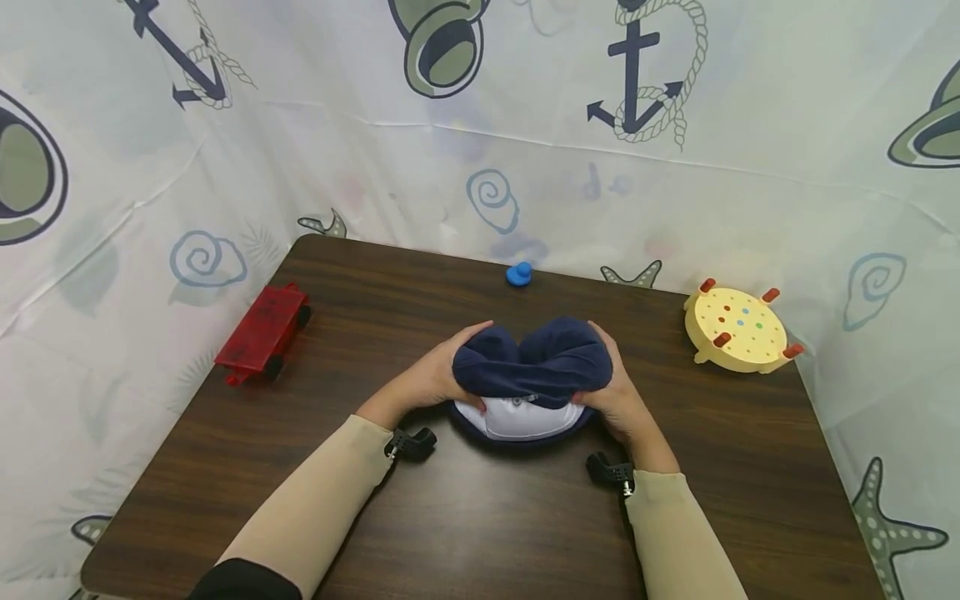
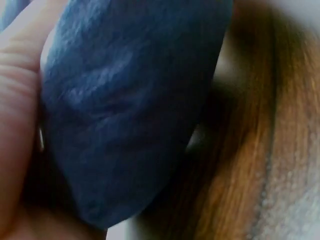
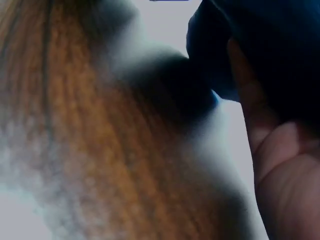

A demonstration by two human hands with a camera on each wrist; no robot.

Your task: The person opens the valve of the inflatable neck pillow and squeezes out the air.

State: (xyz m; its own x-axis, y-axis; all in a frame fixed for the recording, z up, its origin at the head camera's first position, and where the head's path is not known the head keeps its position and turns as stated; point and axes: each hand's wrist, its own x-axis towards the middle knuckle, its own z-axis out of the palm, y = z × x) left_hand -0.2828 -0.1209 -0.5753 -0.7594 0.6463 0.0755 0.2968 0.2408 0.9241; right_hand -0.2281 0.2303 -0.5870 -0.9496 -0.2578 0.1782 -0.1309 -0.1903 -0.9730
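Observation:
A soft navy and white fabric thing, which looks like a neck pillow (image 1: 536,358), is held over the middle of the table. Its top is a plump, creased navy roll with two rounded lobes; a small zipper pull shows at the front, above a white part edged in navy. My left hand (image 1: 438,372) grips its left side, thumb at the front. On the opposite side my right hand (image 1: 617,392) grips it the same way. Navy cloth (image 2: 135,110) fills much of the left wrist view. In the right wrist view, fingers (image 3: 250,95) press against the dark fabric.
A red toy wagon (image 1: 266,331) with black wheels stands at the table's left edge. At the back sits a small blue knob-shaped piece (image 1: 519,273). A yellow dotted round toy (image 1: 738,329) with red-tipped pegs lies at the right. Printed curtains (image 1: 420,175) border the brown table (image 1: 480,533).

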